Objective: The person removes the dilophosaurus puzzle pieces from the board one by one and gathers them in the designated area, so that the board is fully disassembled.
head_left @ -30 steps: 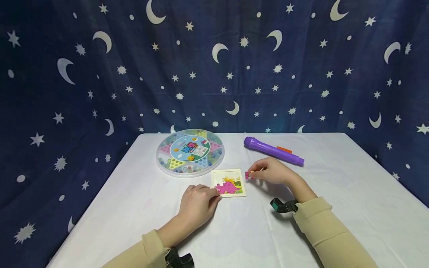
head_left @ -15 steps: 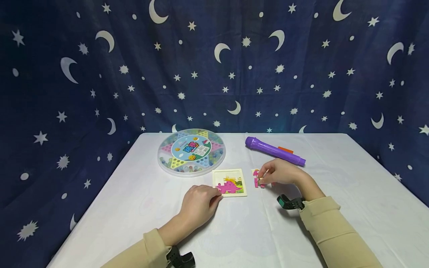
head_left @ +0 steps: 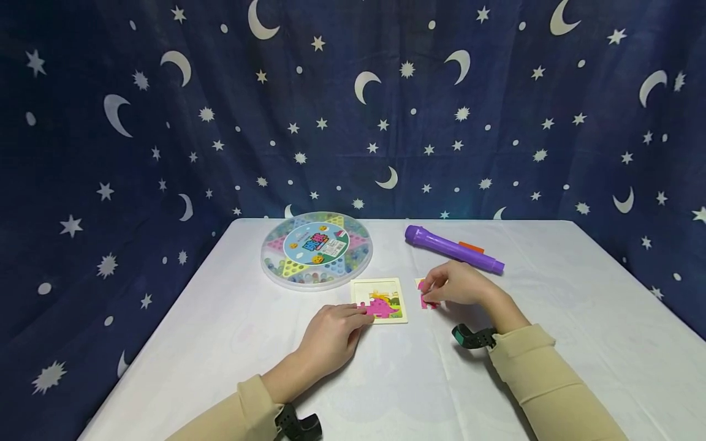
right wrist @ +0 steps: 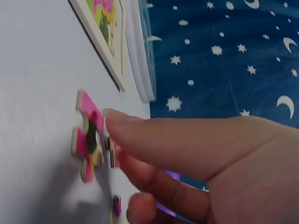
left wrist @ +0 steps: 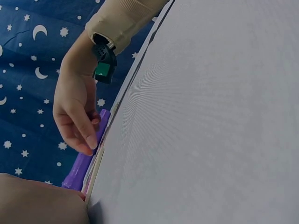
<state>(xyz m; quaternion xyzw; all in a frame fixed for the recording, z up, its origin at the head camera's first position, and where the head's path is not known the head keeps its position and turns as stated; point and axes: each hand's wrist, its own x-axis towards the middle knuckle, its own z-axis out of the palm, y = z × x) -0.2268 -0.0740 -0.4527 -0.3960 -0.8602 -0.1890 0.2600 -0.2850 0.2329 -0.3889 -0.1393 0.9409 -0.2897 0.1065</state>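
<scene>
A small wooden puzzle tray with a cream rim and a pink dinosaur picture lies on the table. My left hand holds its near left corner, fingers over the rim and part of the picture. Right of the tray, my right hand is low over loose pink puzzle pieces. In the right wrist view, the thumb and fingers of the right hand pinch a pink and dark green puzzle piece, partly hidden by the thumb. In the left wrist view, the left hand hides most of the tray.
A round clear Chinese checkers box with coloured marbles stands behind the tray on the left. Behind the right hand lie a purple toy microphone and a small orange object. A dark star-and-moon curtain borders the white table at the back.
My right hand has moved right, carrying a puzzle piece from beside the tray to the loose pieces. My left hand stays at the tray's corner, its fingers now slightly farther over it.
</scene>
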